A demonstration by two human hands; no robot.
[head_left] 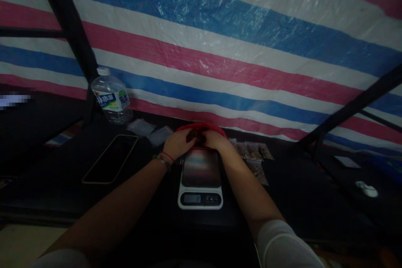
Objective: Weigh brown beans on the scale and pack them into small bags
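Both of my hands reach into a red bowl at the far side of the table. Dark reddish-brown contents show between them, too dim to name. My left hand, with a red cord and a beaded bracelet at the wrist, is at the bowl's left part. My right hand is at its right part. The fingertips of both are hidden in the dark contents, so their grip does not show. Just in front of the bowl, between my forearms, lies a white kitchen scale with a lit display.
Small clear bags with brown pieces lie right of the bowl. Flat clear bags lie to its left, near a phone and a large plastic bottle. A striped tarp hangs behind; a white object lies far right.
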